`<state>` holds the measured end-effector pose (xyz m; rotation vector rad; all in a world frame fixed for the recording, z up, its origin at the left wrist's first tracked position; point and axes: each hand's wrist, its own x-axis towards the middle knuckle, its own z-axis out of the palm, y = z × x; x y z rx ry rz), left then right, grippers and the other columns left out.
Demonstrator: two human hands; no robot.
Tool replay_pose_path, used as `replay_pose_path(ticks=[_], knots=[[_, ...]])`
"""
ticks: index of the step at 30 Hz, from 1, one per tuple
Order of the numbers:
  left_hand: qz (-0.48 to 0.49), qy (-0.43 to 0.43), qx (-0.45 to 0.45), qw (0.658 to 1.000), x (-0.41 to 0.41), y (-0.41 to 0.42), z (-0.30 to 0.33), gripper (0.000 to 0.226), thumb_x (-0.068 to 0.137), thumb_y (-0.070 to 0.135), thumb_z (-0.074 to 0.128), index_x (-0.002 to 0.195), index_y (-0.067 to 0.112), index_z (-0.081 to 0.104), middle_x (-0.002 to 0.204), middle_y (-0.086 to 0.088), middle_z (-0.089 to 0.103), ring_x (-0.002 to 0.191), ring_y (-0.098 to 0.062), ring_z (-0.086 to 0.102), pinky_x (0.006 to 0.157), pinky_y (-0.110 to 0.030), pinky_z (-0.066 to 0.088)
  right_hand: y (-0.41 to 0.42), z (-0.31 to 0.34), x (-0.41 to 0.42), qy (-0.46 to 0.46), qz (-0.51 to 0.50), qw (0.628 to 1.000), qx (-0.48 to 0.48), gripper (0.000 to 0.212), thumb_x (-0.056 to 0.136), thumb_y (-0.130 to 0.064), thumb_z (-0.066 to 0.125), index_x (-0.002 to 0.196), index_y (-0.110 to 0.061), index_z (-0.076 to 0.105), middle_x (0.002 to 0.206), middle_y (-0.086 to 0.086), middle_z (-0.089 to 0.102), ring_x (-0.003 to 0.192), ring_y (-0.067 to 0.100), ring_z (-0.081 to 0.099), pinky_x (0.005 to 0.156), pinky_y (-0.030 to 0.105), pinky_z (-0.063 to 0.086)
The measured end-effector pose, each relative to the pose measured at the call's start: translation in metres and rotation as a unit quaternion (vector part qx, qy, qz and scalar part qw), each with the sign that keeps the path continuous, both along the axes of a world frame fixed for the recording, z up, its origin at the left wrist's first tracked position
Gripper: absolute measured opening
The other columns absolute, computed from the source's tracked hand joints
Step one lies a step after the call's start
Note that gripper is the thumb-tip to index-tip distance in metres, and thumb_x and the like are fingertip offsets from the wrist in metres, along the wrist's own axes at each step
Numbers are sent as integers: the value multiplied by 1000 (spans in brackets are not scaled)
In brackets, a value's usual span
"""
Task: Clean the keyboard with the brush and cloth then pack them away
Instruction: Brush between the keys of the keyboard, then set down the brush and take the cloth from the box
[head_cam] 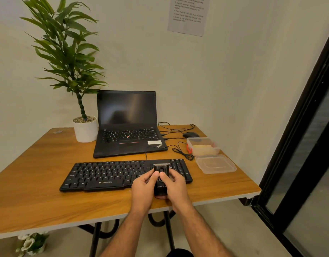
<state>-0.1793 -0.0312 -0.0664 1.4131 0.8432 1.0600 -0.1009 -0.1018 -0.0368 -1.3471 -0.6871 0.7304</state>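
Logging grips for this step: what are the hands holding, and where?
Both hands, left hand and right hand, hold the black brush by its body, thumbs on top.

A black keyboard (125, 174) lies flat on the table. A black brush (161, 179) is held over its 3 o'clock end, head pointing to 12. A yellow cloth (202, 147) lies in an open tub at 2 o'clock.
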Motion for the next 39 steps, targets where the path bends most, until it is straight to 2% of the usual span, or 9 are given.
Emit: replay_pose_path(ticks=[3,7,14,17,19,24,28,34,39], knots=[[1,5,3,1000,-1,-1,1,33,96,22,65,127,11,66,117,1,71,99,2,63,73,-9,51,-4,2,0,6,17,1000,2,18,98,-17,58,105,-33,63,107,-1,71,99,20,69,70,44,62],[-1,11,1,1000,-1,-3,4,31,97,19,64,126,11,66,109,6,70,94,4,62,66,-5,48,-6,2,2,16,32,999,4,23,97,-14,58,109,-33,61,107,-4,72,100,20,69,74,46,61],[-18,9,-9,1000,3,-4,10,33,95,25,67,125,13,69,117,1,72,109,-11,66,99,-40,54,-12,2,21,-35,54,998,-11,18,95,-25,63,112,-24,66,105,0,74,99,15,71,84,42,60],[-41,21,16,999,12,-7,16,28,95,23,66,122,16,71,111,5,74,106,-8,68,97,-36,55,-20,10,44,-122,31,990,-66,18,93,-36,63,96,-19,68,93,0,73,86,12,71,74,32,59],[-56,46,44,996,23,-11,21,27,96,23,65,121,19,71,109,7,74,104,-5,67,94,-30,55,-24,12,61,-136,7,986,-93,21,91,-38,66,92,-18,69,92,1,73,85,15,71,76,39,61],[-128,170,141,967,58,-33,27,35,89,33,73,124,32,68,102,18,72,93,9,64,86,-16,51,-47,21,102,-1,-78,995,-58,14,89,-21,70,98,-11,67,96,12,74,83,24,74,62,33,61],[-145,267,231,924,96,-55,29,43,80,41,78,120,32,69,95,13,69,86,-3,62,80,-27,52,-74,23,143,66,-137,987,-50,23,87,-17,73,103,-5,60,96,18,71,80,30,74,61,35,61],[-163,280,220,920,148,-74,31,38,86,23,76,123,17,68,92,9,63,93,-12,62,84,-24,49,-103,15,195,113,-203,972,-47,39,88,-16,72,118,-2,52,97,20,69,76,30,74,57,33,60],[-205,283,207,914,183,-87,33,44,82,32,80,123,21,68,100,8,69,93,-8,61,84,-25,51,-114,11,229,116,-240,961,-76,34,88,-17,73,112,-1,54,96,22,68,73,30,73,55,32,59]])
